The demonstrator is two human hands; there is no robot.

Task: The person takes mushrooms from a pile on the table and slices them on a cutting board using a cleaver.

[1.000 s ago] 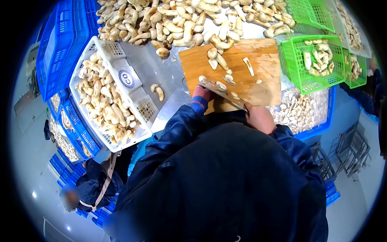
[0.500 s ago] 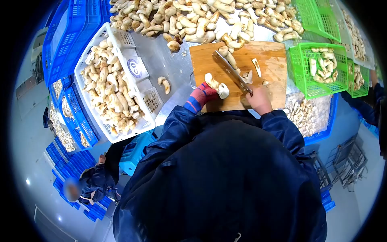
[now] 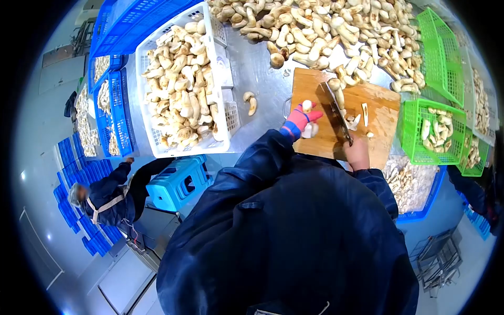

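My left hand [image 3: 297,123], in a pink glove with a blue band, is closed around a pale mushroom [image 3: 310,130] over the left side of the wooden cutting board [image 3: 382,122]. The mushroom's rounded end shows above the fingers. Bare, my right hand [image 3: 357,152] grips a knife [image 3: 336,111] by its handle at the board's front edge. Its blade points away from me, across the middle of the board. Right of the blade lie a long mushroom slice [image 3: 365,114] and small trimmings [image 3: 354,123]. A whole mushroom [image 3: 339,97] lies beside the blade's far end.
A large mushroom pile [image 3: 325,31] covers the far table. To the left stands a white crate [image 3: 222,113] full of mushrooms; a loose mushroom [image 3: 251,103] lies between. Green baskets [image 3: 408,131] and a blue-rimmed crate [image 3: 429,202] are at right. Another person [image 3: 107,197] is at left.
The view has turned, so the table appears shifted right. My left hand has turned with the mushroom, which now stands more upright. The knife stays in my right hand over the board.
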